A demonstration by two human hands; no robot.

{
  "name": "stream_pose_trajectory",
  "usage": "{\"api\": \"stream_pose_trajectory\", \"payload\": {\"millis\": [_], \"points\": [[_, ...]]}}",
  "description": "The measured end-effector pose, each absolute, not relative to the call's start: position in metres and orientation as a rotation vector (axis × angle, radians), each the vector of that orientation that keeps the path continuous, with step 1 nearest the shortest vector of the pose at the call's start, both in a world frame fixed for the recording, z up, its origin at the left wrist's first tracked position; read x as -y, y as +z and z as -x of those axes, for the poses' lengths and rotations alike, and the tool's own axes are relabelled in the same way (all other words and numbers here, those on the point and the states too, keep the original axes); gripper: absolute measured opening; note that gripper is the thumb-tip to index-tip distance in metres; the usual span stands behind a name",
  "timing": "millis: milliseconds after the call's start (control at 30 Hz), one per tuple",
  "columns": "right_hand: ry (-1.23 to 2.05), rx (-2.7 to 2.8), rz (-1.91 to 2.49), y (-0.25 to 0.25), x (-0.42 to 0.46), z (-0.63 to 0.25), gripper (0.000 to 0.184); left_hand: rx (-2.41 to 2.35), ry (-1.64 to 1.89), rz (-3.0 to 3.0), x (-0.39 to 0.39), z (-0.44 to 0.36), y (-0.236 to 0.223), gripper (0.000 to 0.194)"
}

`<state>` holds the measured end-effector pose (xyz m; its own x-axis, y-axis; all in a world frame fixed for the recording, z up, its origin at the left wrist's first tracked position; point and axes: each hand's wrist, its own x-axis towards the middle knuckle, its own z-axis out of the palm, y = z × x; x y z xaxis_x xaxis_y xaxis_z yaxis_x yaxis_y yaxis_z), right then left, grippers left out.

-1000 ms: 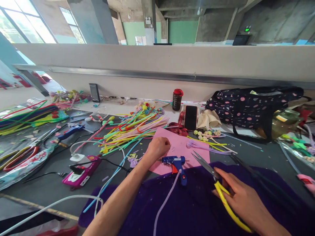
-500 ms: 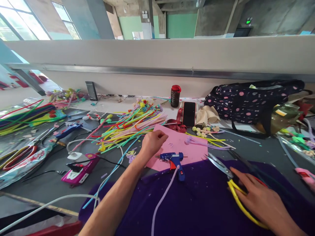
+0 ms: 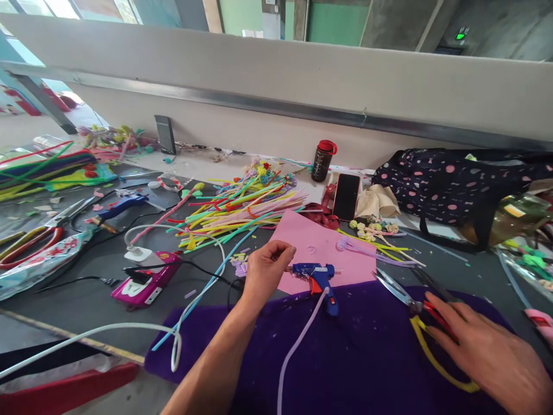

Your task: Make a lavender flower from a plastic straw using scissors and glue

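My left hand (image 3: 266,270) hovers at the near edge of a pink sheet (image 3: 322,248), thumb and forefinger pinched together; whether anything small sits between them is unclear. A blue glue gun (image 3: 318,275) lies just right of it, its pale cord (image 3: 298,343) trailing toward me over purple felt (image 3: 345,357). My right hand (image 3: 492,354) lies flat on the felt with fingers stretched out. Its fingertips touch the handles of yellow-handled scissors (image 3: 412,308), beside a red handle (image 3: 434,314).
A heap of coloured pipe cleaners (image 3: 235,216) lies behind the pink sheet. Behind it stand a phone (image 3: 345,197), a red-capped bottle (image 3: 323,161) and a dotted black bag (image 3: 449,190). A pink power strip (image 3: 147,283), cables and red-handled scissors (image 3: 26,245) lie left.
My right hand has set the yellow-handled scissors down on the felt and flattened over them. My left hand drew back slightly toward the glue gun. The view tilted downward.
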<state>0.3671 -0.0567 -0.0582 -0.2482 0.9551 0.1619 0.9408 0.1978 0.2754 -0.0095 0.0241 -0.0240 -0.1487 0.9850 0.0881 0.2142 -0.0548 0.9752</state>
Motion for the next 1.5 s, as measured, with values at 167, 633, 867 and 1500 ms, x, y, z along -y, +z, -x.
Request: {"api": "stream_pose_trajectory", "payload": {"millis": [167,633,867,1500], "points": [[0.238,-2.693,-1.78,-0.033,0.034,-0.277,0.028,-1.459,1.224,-1.485,-0.021,0.006,-0.031,0.015],[-0.772,-2.449,-2.022,-0.043,0.007,-0.191,0.026,-1.436,1.2,-1.536,-0.015,0.007,-0.024,0.014],[-1.01,-2.429,-2.155,-0.044,0.006,-0.2,0.019,-1.371,1.246,-1.411,-0.016,0.011,-0.028,0.018],[-1.766,-2.229,-2.201,-0.042,0.005,-0.226,0.02,-1.954,0.815,-1.984,-0.021,0.012,-0.036,0.017]]}}
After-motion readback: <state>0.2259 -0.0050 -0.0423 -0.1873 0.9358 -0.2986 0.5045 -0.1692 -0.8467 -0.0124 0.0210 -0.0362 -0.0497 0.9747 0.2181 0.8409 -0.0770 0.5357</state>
